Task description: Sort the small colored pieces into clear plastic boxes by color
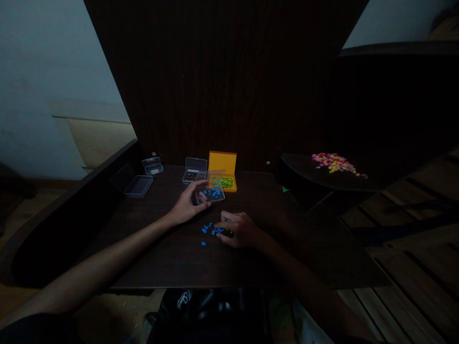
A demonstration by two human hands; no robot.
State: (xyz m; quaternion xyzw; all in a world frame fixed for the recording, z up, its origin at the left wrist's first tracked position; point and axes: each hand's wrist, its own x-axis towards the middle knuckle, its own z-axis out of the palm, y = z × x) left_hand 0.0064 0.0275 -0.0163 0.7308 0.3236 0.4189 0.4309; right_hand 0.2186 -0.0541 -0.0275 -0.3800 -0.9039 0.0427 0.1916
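My left hand [186, 206] grips the near edge of a small clear plastic box [211, 193] holding several blue pieces. My right hand [238, 229] rests curled on the dark table [172, 258], its fingertips pinched among a loose scatter of blue pieces [210, 231] lying in front of the clear box. What the fingers hold is too small to make out. Just behind stands an open yellow box [224, 167] with green pieces inside.
Other clear boxes sit at the back: one [193, 169] beside the yellow box, one [153, 166] farther left, and a flat tray [138, 186]. A pile of mixed coloured pieces [333, 163] lies on a dark surface at right. Wooden slats run along the right.
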